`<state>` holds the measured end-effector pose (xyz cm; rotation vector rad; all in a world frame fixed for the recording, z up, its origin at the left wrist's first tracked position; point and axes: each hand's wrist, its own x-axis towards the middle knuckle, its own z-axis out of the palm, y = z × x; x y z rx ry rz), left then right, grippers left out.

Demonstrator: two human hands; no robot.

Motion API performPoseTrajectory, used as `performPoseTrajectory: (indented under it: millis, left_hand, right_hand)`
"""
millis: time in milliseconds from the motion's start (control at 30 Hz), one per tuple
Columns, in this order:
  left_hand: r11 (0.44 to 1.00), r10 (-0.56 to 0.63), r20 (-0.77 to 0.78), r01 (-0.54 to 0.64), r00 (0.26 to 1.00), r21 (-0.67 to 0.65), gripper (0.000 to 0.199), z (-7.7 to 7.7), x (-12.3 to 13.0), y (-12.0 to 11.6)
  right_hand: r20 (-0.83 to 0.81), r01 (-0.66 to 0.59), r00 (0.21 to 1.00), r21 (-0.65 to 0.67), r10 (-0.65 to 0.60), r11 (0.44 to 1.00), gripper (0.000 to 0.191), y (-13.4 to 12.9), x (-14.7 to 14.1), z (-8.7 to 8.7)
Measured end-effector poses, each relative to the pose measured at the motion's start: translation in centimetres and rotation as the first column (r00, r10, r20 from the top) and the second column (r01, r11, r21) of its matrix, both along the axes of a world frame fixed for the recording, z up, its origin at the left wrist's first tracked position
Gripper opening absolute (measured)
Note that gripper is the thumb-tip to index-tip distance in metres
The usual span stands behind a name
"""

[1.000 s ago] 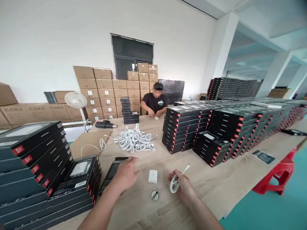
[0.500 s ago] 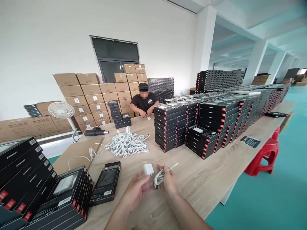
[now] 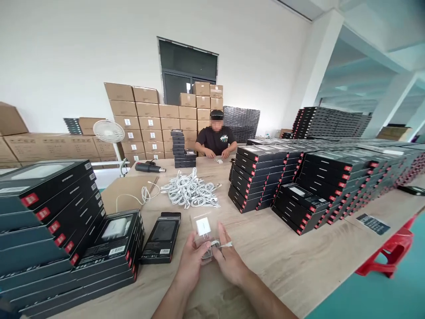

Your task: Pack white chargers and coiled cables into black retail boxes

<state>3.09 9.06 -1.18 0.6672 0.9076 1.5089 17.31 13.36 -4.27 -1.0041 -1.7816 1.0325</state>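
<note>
Near the table's front, my left hand point(image 3: 192, 257) is closed on a clear plastic tray, its thumb over the tray's near part. A white charger point(image 3: 203, 226) with two metal prongs lies in the far part of this tray. My right hand point(image 3: 229, 259) presses a coiled white cable point(image 3: 211, 250) into the near part with its thumb, the other fingers stretched past the tray's right side. The cable's end sticks out between the right fingers. A heap of white cables point(image 3: 191, 189) lies beyond both hands, and a flat black box point(image 3: 162, 237) lies to their left.
Stacked black boxes point(image 3: 66, 212) stand at the left, and more stacks point(image 3: 259, 177) fill the right. A heat gun point(image 3: 149, 167) lies near the far edge. Opposite sits a person point(image 3: 216, 139). A red stool point(image 3: 388, 252) stands at the right.
The view has swung left. My right hand has brought the coiled cable from beside the tray onto its near part, and the hands are closer together. The charger shows more fully now.
</note>
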Motion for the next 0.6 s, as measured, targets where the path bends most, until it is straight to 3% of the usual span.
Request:
performPoseTrajectory:
  millis: [67, 167, 233, 333, 467, 533, 600]
  left_hand:
    - [1.0, 0.009, -0.018, -0.009, 1.0, 0.015, 0.058, 0.1, -0.5, -0.1]
    - [0.999, -0.032, -0.01, 0.032, 0.999, 0.016, 0.059, 0.5, -0.8, -0.2]
    - [0.999, -0.037, -0.021, 0.037, 0.999, 0.009, 0.059, 0.7, -0.8, -0.2]
    - [1.0, -0.019, -0.084, 0.02, 0.996, 0.011, 0.057, 1.0, -0.7, -0.1]
    - [0.994, 0.105, -0.322, -0.098, 0.941, 0.037, 0.047, 1.1, -0.6, 0.1]
    - [0.985, 0.172, -0.409, -0.159, 0.896, 0.065, 0.042, 0.9, -0.8, 0.2]
    - [0.982, 0.187, -0.42, -0.175, 0.888, 0.068, 0.046, 0.5, -1.2, 0.3]
  right_hand:
    - [-0.165, -0.21, 0.969, -0.167, 0.182, 0.963, 0.07, 0.5, 1.2, 0.5]
    - [-0.389, -0.336, 0.902, -0.357, 0.188, 0.872, 0.059, 1.4, 2.6, 1.5]
    - [-0.399, -0.308, 0.906, -0.394, 0.141, 0.866, 0.053, 1.7, 2.8, 2.1]
    - [-0.324, -0.215, 0.941, -0.351, 0.098, 0.911, 0.045, 1.6, 2.0, 2.3]
    - [-0.131, 0.03, 0.99, -0.132, -0.048, 0.991, 0.033, 0.7, -0.6, 1.2]
    - [-0.087, 0.132, 0.987, -0.035, -0.135, 0.991, 0.035, 0.2, -1.7, 0.7]
    - [-0.123, 0.134, 0.983, -0.05, -0.139, 0.99, 0.036, -0.1, -2.2, 0.6]
